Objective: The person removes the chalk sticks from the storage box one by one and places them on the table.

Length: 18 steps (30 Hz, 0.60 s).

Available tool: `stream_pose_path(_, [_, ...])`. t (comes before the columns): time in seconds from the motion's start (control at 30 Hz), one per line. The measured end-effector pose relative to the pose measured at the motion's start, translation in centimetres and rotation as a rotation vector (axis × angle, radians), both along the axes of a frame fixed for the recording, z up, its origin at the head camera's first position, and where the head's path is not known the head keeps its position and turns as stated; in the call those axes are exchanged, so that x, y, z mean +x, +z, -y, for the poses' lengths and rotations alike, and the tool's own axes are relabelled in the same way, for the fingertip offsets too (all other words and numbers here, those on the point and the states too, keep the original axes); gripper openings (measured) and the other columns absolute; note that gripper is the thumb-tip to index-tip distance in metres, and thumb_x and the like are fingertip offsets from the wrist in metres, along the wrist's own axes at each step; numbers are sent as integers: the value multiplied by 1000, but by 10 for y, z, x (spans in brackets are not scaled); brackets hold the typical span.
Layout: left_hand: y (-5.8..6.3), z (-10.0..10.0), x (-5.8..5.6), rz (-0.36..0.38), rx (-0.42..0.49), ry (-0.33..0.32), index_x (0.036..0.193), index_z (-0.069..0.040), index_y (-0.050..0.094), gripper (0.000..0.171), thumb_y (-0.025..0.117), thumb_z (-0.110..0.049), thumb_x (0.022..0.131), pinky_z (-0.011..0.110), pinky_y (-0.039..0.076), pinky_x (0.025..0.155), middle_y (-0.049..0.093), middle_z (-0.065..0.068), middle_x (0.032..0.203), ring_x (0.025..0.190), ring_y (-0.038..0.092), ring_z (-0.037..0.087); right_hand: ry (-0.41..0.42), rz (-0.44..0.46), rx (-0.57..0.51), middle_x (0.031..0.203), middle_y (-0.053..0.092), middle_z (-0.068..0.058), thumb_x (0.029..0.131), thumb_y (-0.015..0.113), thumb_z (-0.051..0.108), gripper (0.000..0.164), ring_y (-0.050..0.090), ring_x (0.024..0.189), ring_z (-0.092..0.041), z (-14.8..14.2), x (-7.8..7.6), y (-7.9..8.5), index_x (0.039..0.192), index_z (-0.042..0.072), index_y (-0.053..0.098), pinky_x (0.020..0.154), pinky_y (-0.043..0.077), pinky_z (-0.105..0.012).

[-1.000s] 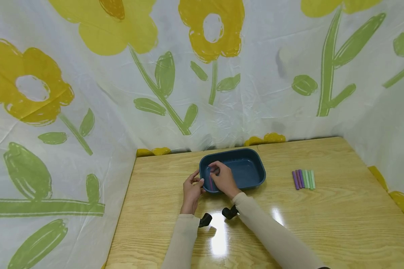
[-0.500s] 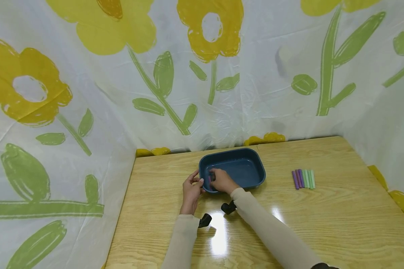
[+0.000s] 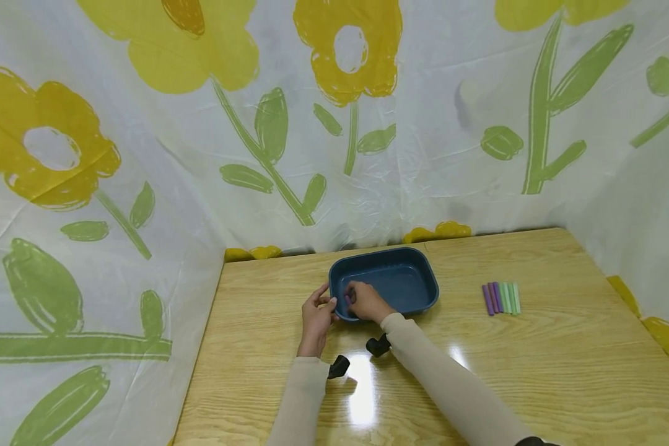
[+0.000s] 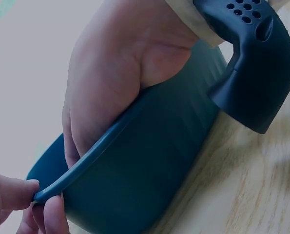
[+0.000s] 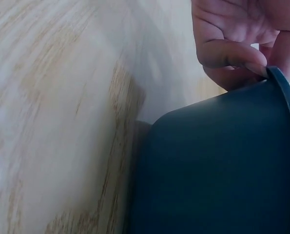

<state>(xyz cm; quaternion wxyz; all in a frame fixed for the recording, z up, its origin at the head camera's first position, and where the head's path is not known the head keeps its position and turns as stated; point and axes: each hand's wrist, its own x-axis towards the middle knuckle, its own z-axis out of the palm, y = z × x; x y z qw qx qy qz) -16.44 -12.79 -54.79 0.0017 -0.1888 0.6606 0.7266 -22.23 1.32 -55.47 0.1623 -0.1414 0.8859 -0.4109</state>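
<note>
A dark blue rectangular basin (image 3: pixel 404 288) stands on the wooden table near its back edge. At its left end my left hand (image 3: pixel 316 322) pinches the rim, thumb on top and fingers outside, as the left wrist view also shows at the near rim (image 4: pixel 81 167). My right hand (image 3: pixel 368 301) reaches over the front wall into the basin's left part, fingers curled down. A purple chalk stick (image 3: pixel 348 300) shows at its fingertips, which seem to pinch it. In both wrist views the basin wall hides the right fingertips and the chalk.
On the table (image 3: pixel 563 371), right of the basin, several chalk sticks (image 3: pixel 500 298) lie side by side, purple and maroon ones left of pale green ones. A flower-printed cloth (image 3: pixel 424 155) hangs close behind the basin. Black wrist cameras (image 3: pixel 339 367) stick out from both sleeves.
My right hand has lowered into the basin's left end, and its fingers have closed in on the purple chalk. The left hand has kept its grip on the rim.
</note>
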Motion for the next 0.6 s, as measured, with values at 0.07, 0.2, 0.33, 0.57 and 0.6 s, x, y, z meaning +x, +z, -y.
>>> stream_pose_path(0.07, [0, 0, 0, 8, -2, -1, 150, 2, 56, 47, 61, 5, 103, 22, 52, 56, 53, 8, 102, 62, 52, 11, -17, -17, -57, 87, 66, -8, 91, 74, -7, 23, 61, 75, -19, -2, 0, -1, 112, -1, 67, 67, 52, -33])
stream_pose_path(0.2, [1, 0, -1, 17, -9, -4, 150, 1, 56, 47, 61, 4, 103, 23, 52, 57, 53, 8, 103, 64, 52, 11, -66, -70, -235, 89, 68, -11, 90, 74, -9, 28, 65, 76, -18, -7, 0, -2, 116, -5, 67, 67, 56, -33])
stream_pose_path(0.33, [0, 0, -1, 14, -11, -6, 150, 0, 57, 48, 61, 4, 103, 23, 53, 58, 53, 9, 104, 67, 53, 12, -130, -85, -418, 95, 69, -15, 91, 75, -9, 32, 69, 78, -19, -13, 1, 0, 122, -7, 67, 69, 60, -35])
stream_pose_path(0.57, [2, -3, 0, 1, -26, 14, 148, -1, 60, 47, 61, 7, 101, 22, 53, 56, 52, 9, 101, 65, 54, 12, -235, -98, -589, 106, 66, -22, 92, 75, -9, 37, 70, 85, -24, -38, 4, 20, 128, -7, 66, 72, 64, -37])
stream_pose_path(0.6, [3, -4, 0, -3, -27, 13, 148, -1, 60, 47, 61, 7, 101, 22, 53, 56, 52, 9, 100, 64, 53, 12, -252, -109, -591, 106, 66, -22, 93, 75, -8, 37, 70, 84, -22, -44, 4, 22, 129, -6, 66, 72, 63, -35])
